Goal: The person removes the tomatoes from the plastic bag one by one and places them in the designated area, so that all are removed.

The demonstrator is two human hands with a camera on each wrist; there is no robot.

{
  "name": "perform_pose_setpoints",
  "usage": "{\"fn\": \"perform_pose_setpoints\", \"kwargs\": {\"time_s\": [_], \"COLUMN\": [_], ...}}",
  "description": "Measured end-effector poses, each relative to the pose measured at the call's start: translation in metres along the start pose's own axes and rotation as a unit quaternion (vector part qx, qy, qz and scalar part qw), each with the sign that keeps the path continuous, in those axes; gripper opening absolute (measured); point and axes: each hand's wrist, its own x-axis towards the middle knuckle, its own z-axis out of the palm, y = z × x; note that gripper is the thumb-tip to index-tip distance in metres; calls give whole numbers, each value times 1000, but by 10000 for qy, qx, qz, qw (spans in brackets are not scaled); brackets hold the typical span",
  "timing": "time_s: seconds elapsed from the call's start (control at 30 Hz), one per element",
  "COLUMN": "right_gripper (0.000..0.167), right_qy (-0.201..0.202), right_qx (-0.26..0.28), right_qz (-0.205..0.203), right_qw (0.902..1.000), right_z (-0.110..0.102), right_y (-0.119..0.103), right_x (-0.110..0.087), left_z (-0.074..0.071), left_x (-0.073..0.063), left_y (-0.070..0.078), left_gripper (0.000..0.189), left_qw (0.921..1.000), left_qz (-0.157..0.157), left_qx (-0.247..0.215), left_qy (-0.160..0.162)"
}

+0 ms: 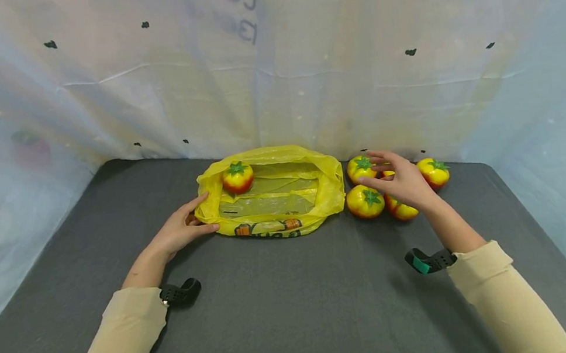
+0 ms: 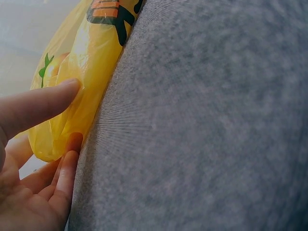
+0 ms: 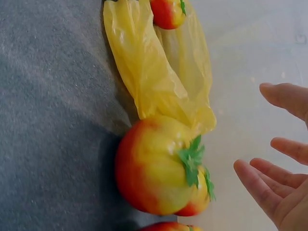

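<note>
A yellow plastic bag (image 1: 335, 191) lies on the table with its mouth spread wide. One red-and-yellow tomato (image 1: 238, 178) with green leaves sits inside at the left end. My left hand (image 1: 178, 229) holds the bag's left end, thumb at the front and fingers around the side; the left wrist view shows the thumb on the plastic (image 2: 89, 62). Over several similar tomatoes (image 1: 365, 201) right of the bag hovers my right hand (image 1: 403, 182), fingers spread and holding nothing. The right wrist view shows it apart from the nearest tomato (image 3: 154, 168). It partly hides some tomatoes in the head view.
The dark grey table (image 1: 288, 305) ends at the back against a whitish plastic sheet (image 1: 301, 68) with black marks. Similar sheeting hangs on the left and right. One tomato (image 1: 433, 173) lies farthest right, near the table's back edge.
</note>
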Motion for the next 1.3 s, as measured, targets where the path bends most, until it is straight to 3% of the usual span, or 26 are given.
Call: {"fn": "perform_pose_setpoints", "kwargs": {"time_s": [0.3, 0.7, 1.1, 1.3], "right_gripper": [69, 66, 63, 61], "right_qy": [-41, -124, -164, -169], "right_qx": [34, 539, 395, 594], "right_qz": [-127, -262, -363, -518], "right_qw": [9999, 9981, 9984, 9967], "right_z": [13, 28, 41, 48], "right_y": [-6, -15, -19, -22], "right_x": [7, 13, 22, 25], "left_z": [0, -1, -1, -1], "left_x": [0, -3, -3, -2], "left_y": [-1, 2, 1, 1], "left_gripper": [90, 90, 90, 89], "left_qw": [9999, 10000, 10000, 10000], "left_qz": [83, 62, 93, 74], "left_qx": [-70, -28, 1, -7], "left_qy": [-59, -45, -3, -2]}}
